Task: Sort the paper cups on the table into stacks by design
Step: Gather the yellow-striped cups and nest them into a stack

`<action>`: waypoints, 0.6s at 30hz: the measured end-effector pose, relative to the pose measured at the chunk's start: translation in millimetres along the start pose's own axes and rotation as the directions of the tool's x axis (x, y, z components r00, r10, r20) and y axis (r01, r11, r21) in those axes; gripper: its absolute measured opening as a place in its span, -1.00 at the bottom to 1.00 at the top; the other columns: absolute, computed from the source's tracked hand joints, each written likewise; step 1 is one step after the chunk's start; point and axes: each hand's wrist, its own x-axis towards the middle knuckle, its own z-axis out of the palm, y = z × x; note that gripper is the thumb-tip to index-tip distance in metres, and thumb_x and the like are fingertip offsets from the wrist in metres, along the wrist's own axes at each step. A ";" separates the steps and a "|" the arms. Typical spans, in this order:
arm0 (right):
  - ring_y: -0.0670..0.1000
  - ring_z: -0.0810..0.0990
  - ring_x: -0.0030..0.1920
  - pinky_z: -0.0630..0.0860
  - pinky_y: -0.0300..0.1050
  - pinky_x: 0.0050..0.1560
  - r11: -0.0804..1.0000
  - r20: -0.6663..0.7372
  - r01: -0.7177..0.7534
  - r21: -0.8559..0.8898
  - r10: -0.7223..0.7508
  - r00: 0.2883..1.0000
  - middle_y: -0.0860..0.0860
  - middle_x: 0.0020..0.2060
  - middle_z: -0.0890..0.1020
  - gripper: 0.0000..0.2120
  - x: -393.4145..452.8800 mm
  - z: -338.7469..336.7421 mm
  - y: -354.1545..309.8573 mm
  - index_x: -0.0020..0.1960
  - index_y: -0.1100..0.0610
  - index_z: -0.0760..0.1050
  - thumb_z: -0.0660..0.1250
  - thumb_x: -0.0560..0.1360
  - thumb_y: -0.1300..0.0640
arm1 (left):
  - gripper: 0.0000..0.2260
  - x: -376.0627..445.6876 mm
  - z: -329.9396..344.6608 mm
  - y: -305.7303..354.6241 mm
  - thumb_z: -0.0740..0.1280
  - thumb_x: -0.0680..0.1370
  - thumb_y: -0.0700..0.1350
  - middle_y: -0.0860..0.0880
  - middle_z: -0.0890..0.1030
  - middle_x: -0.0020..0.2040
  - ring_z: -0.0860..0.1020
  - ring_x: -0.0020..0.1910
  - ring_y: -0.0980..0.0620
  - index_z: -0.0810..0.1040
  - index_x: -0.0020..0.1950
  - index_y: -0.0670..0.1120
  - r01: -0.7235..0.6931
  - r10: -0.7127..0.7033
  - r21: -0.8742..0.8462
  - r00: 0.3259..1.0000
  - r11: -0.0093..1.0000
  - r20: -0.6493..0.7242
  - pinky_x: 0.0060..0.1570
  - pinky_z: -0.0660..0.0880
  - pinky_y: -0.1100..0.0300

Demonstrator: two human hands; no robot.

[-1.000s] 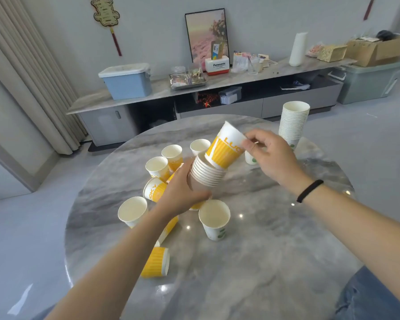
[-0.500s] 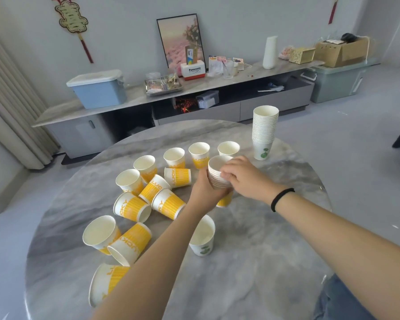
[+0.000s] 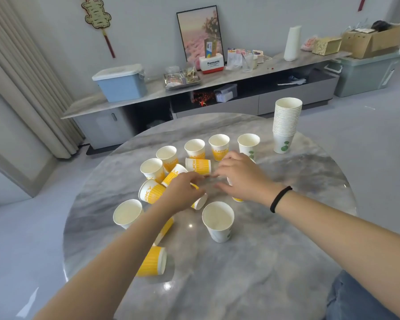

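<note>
The yellow stack (image 3: 237, 199) is now set down mid-table; right hand (image 3: 243, 179) spread loosely over it, left hand (image 3: 183, 192) reaching half-open for a tipped yellow cup (image 3: 200, 202).

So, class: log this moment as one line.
left hand: on tipped yellow cup | right hand: open | green-leaf stack: upright, far right | yellow cups: scattered

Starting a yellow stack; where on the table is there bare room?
Bare marble lies on the near right of the table, below the right hand, and between that hand and the tall stack. Crowded: the loose yellow cups left of centre.
</note>
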 end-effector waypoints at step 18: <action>0.12 0.36 0.35 0.33 0.03 0.31 0.991 0.440 0.017 0.136 -0.075 0.895 0.06 0.34 0.41 -0.54 35.6 92.9 -131.3 0.34 0.07 0.36 0.32 0.46 0.10 | -0.57 -113.1 -38.1 -125.9 0.41 0.46 -0.06 -0.13 0.53 0.18 0.52 0.09 -0.08 0.40 0.28 -0.11 0.448 -0.445 -0.015 0.891 0.894 0.090 0.01 0.42 0.15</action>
